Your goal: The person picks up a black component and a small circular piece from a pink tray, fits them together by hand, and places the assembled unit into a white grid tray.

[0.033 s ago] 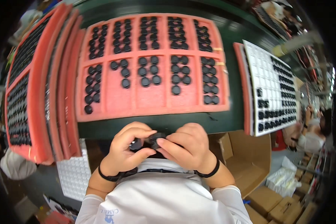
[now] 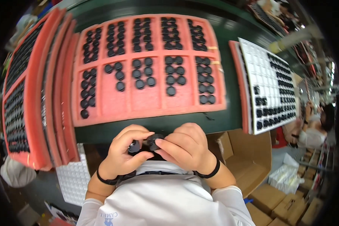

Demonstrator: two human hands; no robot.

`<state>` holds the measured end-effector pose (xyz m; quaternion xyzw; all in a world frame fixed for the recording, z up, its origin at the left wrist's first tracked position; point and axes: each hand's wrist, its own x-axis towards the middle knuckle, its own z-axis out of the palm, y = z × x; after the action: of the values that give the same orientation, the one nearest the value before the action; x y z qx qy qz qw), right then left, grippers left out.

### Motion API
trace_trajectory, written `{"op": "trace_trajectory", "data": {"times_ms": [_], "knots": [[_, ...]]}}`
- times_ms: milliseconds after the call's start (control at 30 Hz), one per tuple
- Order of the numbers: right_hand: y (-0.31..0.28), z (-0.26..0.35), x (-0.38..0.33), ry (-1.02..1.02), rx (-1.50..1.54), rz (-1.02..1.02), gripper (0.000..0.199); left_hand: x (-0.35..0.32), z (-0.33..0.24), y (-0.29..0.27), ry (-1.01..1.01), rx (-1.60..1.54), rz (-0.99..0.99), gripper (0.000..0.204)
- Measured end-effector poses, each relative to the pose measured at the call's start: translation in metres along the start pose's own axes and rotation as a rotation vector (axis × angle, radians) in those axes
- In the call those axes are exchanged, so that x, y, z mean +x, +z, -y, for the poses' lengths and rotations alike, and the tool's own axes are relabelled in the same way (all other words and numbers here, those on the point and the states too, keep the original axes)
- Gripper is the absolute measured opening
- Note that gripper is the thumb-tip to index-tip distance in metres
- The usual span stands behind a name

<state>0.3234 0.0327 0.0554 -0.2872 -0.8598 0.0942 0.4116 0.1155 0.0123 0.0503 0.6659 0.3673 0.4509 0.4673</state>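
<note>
Black pcs (image 2: pixel 153 142) in curled L/R grips (image 2: pixel 120 153) (image 2: pixel 189 147)

Free green strip (image 2: pixel 158 123) between hands (image 2: pixel 188 147) and pink tray (image 2: pixel 116 102) — foam stack (image 2: pixel 37 113) blocking left, white tray (image 2: pixel 268 84) right

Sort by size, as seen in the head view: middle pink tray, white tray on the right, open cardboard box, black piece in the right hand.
1. Pink tray: largest
2. White tray and cardboard box: too alike to rank, the box partly hidden
3. Black piece in the right hand: smallest
</note>
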Motion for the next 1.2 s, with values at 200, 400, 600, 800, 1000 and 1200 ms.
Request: {"op": "trace_trajectory", "data": {"times_ms": [200, 400, 600, 800, 1000, 1200], "knots": [[-0.057, -0.028, -0.017, 0.247, -0.162, 0.001, 0.033, 0.0, 0.015, 0.006, -0.03, -0.059, 0.057, 0.036], [-0.159, -0.074, -0.062, 0.721, -0.495, -0.091, 0.019, -0.007, 0.03, 0.011, -0.232, -0.178, -0.006, 0.036], [-0.252, -0.148, -0.104, 0.945, -0.592, -0.005, 0.014, -0.006, 0.024, 0.014, -0.316, -0.244, -0.026, 0.034], [-0.267, -0.181, -0.11, 1.042, -0.7, 0.153, 0.017, -0.008, 0.026, 0.011, -0.306, -0.288, -0.019, 0.03], [-0.262, -0.192, -0.118, 1.059, -0.682, 0.226, 0.022, -0.006, 0.025, 0.009, -0.258, -0.251, -0.021, 0.026], [-0.242, -0.169, -0.096, 0.851, -0.743, 0.115, 0.022, -0.002, 0.028, 0.003, -0.125, 0.026, 0.075, 0.034]]}}
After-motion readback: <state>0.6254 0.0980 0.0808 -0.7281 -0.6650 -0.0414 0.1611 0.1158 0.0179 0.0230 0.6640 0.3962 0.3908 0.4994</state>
